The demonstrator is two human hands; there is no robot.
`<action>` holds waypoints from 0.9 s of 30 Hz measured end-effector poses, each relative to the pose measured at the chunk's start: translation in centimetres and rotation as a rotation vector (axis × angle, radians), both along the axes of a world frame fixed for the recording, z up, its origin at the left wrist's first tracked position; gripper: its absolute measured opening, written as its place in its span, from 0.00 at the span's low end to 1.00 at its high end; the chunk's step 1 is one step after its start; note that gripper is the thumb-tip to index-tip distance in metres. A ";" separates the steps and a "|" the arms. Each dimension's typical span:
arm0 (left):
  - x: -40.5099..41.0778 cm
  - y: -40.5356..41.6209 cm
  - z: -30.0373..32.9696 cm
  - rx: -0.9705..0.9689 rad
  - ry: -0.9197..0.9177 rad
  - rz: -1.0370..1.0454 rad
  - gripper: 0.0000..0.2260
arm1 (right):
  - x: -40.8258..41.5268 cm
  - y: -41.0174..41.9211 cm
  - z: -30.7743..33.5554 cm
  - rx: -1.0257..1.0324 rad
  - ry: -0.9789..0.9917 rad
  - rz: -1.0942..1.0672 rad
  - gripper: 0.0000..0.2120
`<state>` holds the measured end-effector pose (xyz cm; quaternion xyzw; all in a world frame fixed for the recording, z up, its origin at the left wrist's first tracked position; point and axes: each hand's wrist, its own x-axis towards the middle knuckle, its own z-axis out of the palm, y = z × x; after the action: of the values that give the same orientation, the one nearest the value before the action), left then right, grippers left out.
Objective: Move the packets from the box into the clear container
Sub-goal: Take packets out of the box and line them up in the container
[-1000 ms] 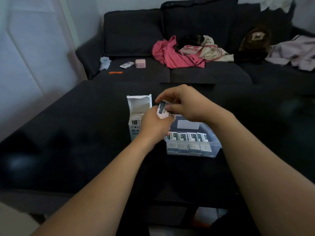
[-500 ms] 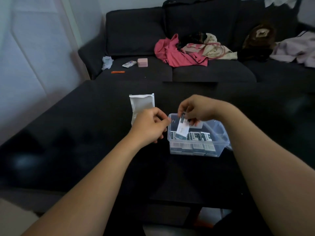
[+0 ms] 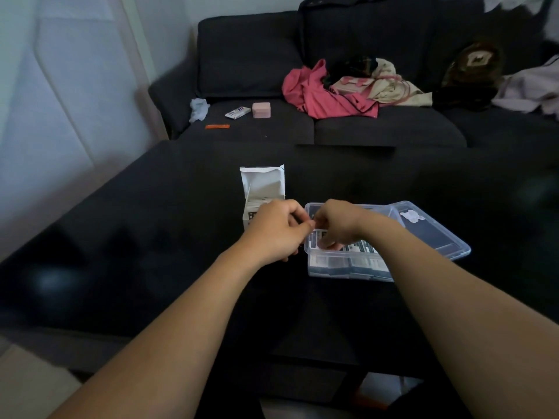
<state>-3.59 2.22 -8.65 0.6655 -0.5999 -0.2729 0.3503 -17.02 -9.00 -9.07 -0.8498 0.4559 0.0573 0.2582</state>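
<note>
A white cardboard box [image 3: 262,189] stands open on the dark table, its flap up. Just right of it is the clear container [image 3: 348,269], with a row of packets [image 3: 364,247] standing inside. My right hand [image 3: 335,225] reaches down into the container's left end, its fingertips curled on a packet there that they mostly hide. My left hand [image 3: 276,229] hovers between the box and the container with its fingers curled in and its thumb against the forefinger, close to the container's left rim. I see nothing in it. It covers the box's lower front.
The container's clear lid [image 3: 438,237] leans against its far right side. Behind the black table [image 3: 151,237] is a dark sofa with a pink garment [image 3: 320,95], other clothes, a pink case [image 3: 261,110], a small pack [image 3: 237,112] and an orange item [image 3: 217,126].
My right hand took the packet away from my left hand, carried it right and down, and now has it low in the container's left end. My left hand stayed by the box.
</note>
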 end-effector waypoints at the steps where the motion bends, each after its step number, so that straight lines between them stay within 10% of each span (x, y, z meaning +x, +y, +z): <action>1: 0.0 0.0 0.0 0.003 -0.002 -0.002 0.03 | 0.1 0.0 -0.1 -0.026 0.005 0.007 0.09; 13: 0.1 0.0 0.1 -0.045 -0.034 -0.009 0.04 | -0.1 0.0 0.1 -0.146 -0.015 0.038 0.15; 20: 3.4 0.5 2.4 -0.659 0.043 0.470 0.03 | -0.3 2.2 6.7 -0.321 -0.595 -0.020 0.07; 27: 6.7 0.3 -0.1 0.037 0.106 0.342 0.17 | 5.4 4.1 5.1 -0.443 -0.322 0.127 0.06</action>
<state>3.11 2.50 -8.73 0.7488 -0.4536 -0.2553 0.4104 -11.67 -4.92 -3.93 -0.9106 0.3563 -0.1634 0.1313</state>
